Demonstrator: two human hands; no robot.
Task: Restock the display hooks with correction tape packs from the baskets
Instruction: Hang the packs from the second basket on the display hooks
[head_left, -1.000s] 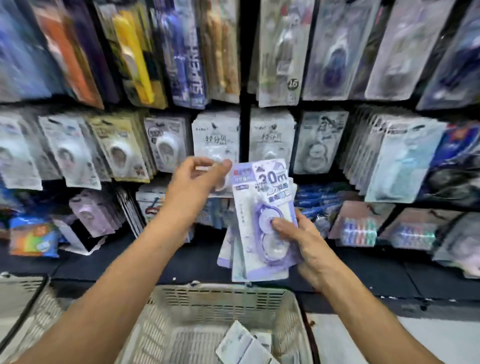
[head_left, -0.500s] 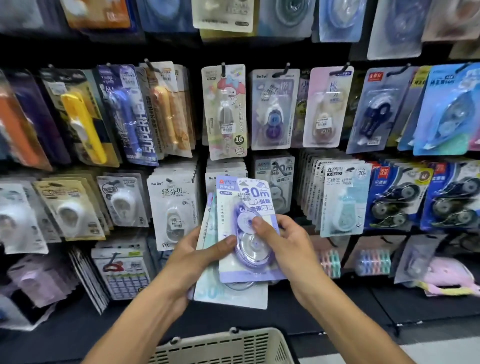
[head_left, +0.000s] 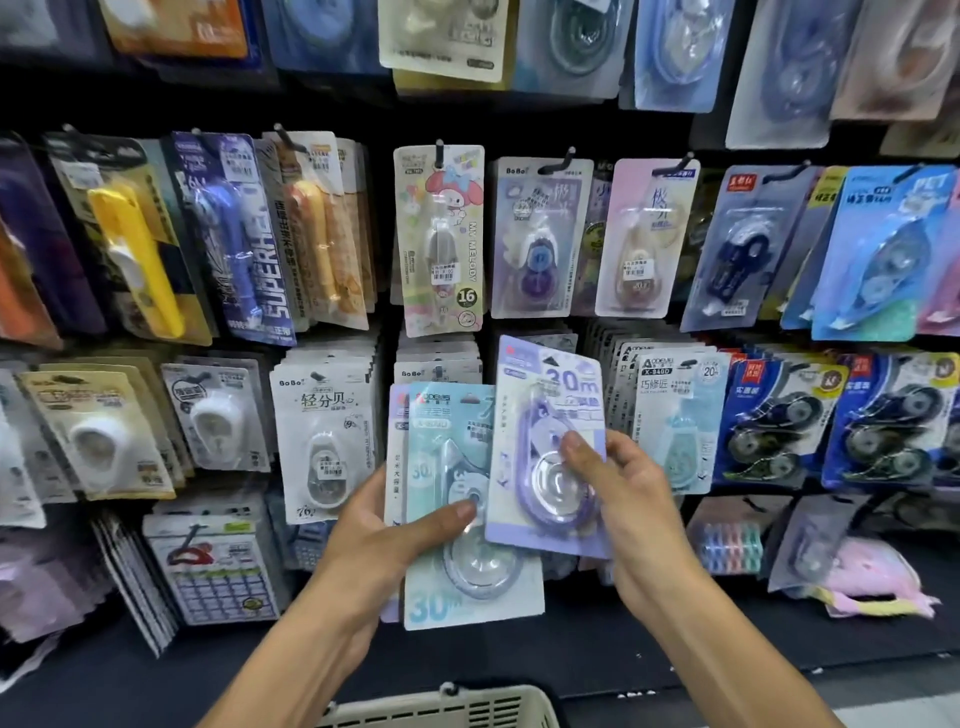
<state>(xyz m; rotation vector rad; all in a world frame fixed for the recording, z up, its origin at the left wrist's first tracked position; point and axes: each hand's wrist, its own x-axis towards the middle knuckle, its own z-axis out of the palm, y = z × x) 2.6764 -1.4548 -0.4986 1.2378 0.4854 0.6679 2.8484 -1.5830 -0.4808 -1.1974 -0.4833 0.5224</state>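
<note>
My left hand grips a small stack of correction tape packs, a light-blue "30m" pack in front, thumb across its face. My right hand pinches a purple "30m" pack, lifted a little up and right of the stack, overlapping its edge. Both are held in front of the middle row of display hooks, where white BoBo packs hang just behind. The rim of a beige basket shows at the bottom edge.
Rows of packs fill the black wall: a My Melody pack above the hands, white packs at left, pale-blue 20m packs and dark-blue packs at right. A dark ledge runs below.
The view has risen from the basket to the hooks. The right hand has drawn the purple pack up and right off the stack, uncovering the light-blue pack in the left hand.
</note>
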